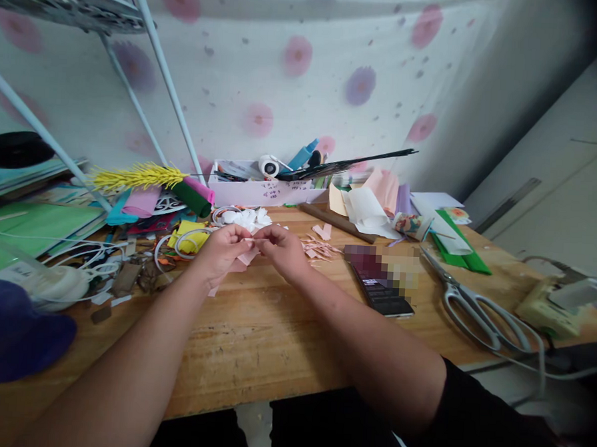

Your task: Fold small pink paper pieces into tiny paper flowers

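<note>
My left hand (223,254) and my right hand (281,250) meet over the middle of the wooden table, fingertips almost touching. Both pinch a small strip of pale pink paper (247,257), part of which hangs below the fingers. Most of the strip is hidden by my thumbs and fingers. Just right of my right hand lies a pile of thin twisted pink paper pieces (322,248). White paper petals (249,217) sit right behind my hands.
A phone (378,281) and large scissors (474,303) lie to the right. White cables (96,259) and a blue cap (17,329) crowd the left. Behind stand a white box (260,193) of tools, coloured paper rolls (194,198) and a yellow spiky stem (135,176).
</note>
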Demonstrator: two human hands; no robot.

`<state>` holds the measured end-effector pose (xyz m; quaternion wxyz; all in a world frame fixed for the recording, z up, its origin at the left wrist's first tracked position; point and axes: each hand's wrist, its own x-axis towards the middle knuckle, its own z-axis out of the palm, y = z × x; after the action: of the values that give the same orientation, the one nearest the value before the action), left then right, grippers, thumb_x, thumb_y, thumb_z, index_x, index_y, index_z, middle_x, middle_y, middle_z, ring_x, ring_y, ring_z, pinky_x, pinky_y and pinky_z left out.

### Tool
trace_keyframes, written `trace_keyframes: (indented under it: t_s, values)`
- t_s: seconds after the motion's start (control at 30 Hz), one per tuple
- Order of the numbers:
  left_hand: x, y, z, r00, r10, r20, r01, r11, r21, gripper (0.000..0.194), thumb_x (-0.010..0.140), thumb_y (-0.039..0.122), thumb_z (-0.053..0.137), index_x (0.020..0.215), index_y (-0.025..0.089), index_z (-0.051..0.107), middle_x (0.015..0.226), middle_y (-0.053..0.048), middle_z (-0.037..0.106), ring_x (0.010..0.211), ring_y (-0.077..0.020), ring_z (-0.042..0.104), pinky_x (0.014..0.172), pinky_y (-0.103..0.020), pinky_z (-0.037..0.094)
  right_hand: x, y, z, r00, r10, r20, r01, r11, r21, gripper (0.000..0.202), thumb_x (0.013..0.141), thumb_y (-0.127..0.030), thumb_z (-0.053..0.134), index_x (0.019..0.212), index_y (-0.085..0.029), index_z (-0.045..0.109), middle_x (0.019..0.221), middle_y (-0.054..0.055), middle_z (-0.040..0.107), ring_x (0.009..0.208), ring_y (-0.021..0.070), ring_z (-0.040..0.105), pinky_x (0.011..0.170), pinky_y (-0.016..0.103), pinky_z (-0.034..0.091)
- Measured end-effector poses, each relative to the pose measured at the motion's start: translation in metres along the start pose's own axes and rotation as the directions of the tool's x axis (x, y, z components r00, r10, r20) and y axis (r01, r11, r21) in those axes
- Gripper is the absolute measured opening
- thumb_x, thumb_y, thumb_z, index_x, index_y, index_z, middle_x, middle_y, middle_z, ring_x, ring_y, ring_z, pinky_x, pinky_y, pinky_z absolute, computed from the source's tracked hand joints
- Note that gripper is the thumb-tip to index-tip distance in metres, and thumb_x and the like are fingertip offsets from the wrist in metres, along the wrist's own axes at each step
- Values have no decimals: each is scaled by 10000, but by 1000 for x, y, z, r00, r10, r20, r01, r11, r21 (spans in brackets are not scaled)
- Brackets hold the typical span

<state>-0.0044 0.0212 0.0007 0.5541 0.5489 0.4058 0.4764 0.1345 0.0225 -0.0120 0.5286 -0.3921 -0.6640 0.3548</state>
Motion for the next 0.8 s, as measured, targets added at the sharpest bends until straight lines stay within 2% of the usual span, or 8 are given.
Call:
trace_keyframes:
  t_s: [0.13,0.4,0.57,0.67,0.8]
  values:
    - [1,-2,0,999,41,-11,-41,999,-7,210,593,193,642,740,155,496,656,22,580,564,-99,556,558,-223,429,1,1,1,1000,9,-7,-9,1000,-28,115,688,-257,530,723,-157,577,632,-19,551,558,78,474,520,192,372]
    - [-4,3,3,996,-78,38,79,996,-34,205,609,250,629,770,152,548,677,8,591,573,-108,547,540,-234,416,1,1,0,1000,-14,-27,13,997,-71,67,675,-169,493,701,-160,554,651,-24,547,587,79,488,551,189,389]
    - [-4,3,3,998,-22,60,26,998,-65,167,621,223,632,733,149,532,655,19,577,567,-91,536,550,-215,407,0,0,0,999,-47,-11,47,998,-39,58,674,-171,491,692,-153,543,679,-16,540,610,79,491,577,191,396]
    - [-2,2,2,998,37,50,-35,999,-39,153,630,201,622,733,148,522,666,17,576,586,-90,543,571,-213,410,0,0,0,1000,-11,9,11,1000,21,93,691,-237,506,730,-157,533,645,-24,524,571,76,477,534,188,381]
    - [-3,2,3,996,76,46,-75,997,-17,166,625,197,620,741,149,511,677,14,582,611,-102,557,604,-229,426,0,1,0,1000,30,6,-30,998,-48,152,703,-301,511,752,-159,534,597,-30,517,532,75,455,489,182,348]
